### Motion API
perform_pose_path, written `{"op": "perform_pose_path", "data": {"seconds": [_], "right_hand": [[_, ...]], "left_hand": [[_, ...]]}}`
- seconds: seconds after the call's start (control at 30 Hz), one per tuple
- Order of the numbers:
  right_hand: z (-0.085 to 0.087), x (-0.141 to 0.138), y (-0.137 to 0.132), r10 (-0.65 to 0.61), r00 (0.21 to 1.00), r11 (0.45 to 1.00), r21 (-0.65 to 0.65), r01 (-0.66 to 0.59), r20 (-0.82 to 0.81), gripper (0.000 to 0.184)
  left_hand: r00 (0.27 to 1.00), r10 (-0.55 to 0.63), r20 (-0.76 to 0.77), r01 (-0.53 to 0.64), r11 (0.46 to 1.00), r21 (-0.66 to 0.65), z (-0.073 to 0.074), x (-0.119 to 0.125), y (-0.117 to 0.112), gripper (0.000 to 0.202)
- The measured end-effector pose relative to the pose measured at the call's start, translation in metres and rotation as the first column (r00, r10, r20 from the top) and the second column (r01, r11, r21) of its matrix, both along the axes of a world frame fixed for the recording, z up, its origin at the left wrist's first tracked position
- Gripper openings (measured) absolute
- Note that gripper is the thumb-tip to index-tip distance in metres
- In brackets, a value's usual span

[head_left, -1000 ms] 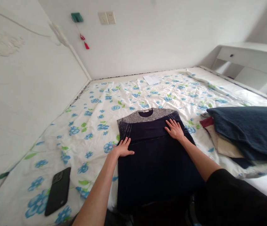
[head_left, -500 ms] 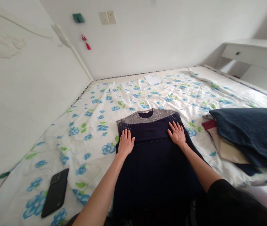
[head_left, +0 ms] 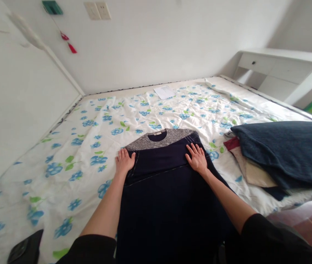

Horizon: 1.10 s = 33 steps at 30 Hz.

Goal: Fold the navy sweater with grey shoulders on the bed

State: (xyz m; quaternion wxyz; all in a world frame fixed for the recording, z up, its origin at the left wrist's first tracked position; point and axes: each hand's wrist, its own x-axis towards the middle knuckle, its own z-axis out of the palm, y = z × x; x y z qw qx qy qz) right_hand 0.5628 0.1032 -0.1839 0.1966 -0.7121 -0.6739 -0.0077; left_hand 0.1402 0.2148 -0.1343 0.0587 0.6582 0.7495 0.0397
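A dark navy sweater (head_left: 167,198) with a grey marled yoke and collar lies flat on the bed, sleeves folded in across its front. My left hand (head_left: 124,161) rests flat on its upper left edge, fingers spread. Flat on the upper right part near the shoulder lies my right hand (head_left: 197,158), fingers apart. Neither hand grips the cloth.
The bed carries a white sheet (head_left: 98,139) with blue flowers. A pile of folded clothes (head_left: 279,154), dark blue on top, sits at the right. A black phone (head_left: 25,251) lies at the bottom left corner. A paper (head_left: 164,92) rests far back. A white desk (head_left: 279,69) stands right.
My left hand slid from the sweater's left side up to the left shoulder edge. The view swung left, so the phone is now near the frame's corner. The right hand stays put.
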Motion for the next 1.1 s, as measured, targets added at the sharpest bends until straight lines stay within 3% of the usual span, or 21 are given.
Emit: {"op": "perform_pose_path", "data": {"seconds": [0.27, 0.4, 0.5, 0.63, 0.73, 0.8, 0.83, 0.9, 1.0, 1.1], "right_hand": [[-0.001, 0.0, 0.002, -0.004, 1.0, 1.0, -0.002, 0.004, -0.015, 0.062], [0.0, -0.001, 0.002, -0.004, 1.0, 1.0, -0.008, 0.004, -0.019, 0.062], [0.001, -0.002, 0.001, -0.014, 1.0, 1.0, -0.005, 0.014, -0.026, 0.062], [0.002, -0.003, 0.0, -0.014, 0.999, 1.0, 0.01, 0.014, -0.049, 0.061], [0.002, -0.004, 0.0, -0.01, 0.998, 1.0, 0.019, 0.011, -0.069, 0.062], [0.002, -0.003, 0.0, -0.005, 0.997, 1.0, 0.018, 0.006, -0.072, 0.061], [0.002, -0.003, 0.0, -0.003, 0.997, 1.0, 0.017, 0.004, -0.071, 0.061], [0.002, -0.002, 0.0, -0.003, 0.998, 1.0, 0.015, 0.004, -0.066, 0.062], [0.004, -0.002, 0.001, -0.012, 0.998, 1.0, 0.012, 0.013, -0.063, 0.062], [0.005, -0.002, 0.002, -0.008, 0.998, 1.0, 0.013, 0.009, -0.067, 0.061]], "left_hand": [[1.0, 0.031, -0.001, -0.03, 0.999, 0.022, 0.002, 0.004, 0.025, 0.088], [0.998, 0.068, 0.005, -0.068, 0.996, 0.052, 0.007, 0.006, 0.027, 0.085], [0.998, 0.064, -0.014, -0.062, 0.995, 0.084, 0.018, 0.017, 0.02, 0.081], [0.991, -0.11, -0.073, 0.124, 0.965, 0.233, 0.031, 0.053, -0.01, 0.071], [0.912, -0.405, -0.066, 0.411, 0.904, 0.122, 0.028, 0.08, -0.039, 0.07], [0.845, -0.534, -0.043, 0.535, 0.845, 0.024, 0.021, 0.085, -0.05, 0.07], [0.838, -0.544, -0.041, 0.544, 0.839, -0.006, 0.018, 0.081, -0.052, 0.071], [0.877, -0.478, -0.06, 0.477, 0.879, -0.031, 0.013, 0.065, -0.044, 0.075], [0.94, -0.33, -0.086, 0.328, 0.944, -0.037, 0.007, 0.029, -0.016, 0.081], [0.968, -0.238, -0.081, 0.237, 0.971, -0.024, -0.002, 0.001, 0.016, 0.081]]}}
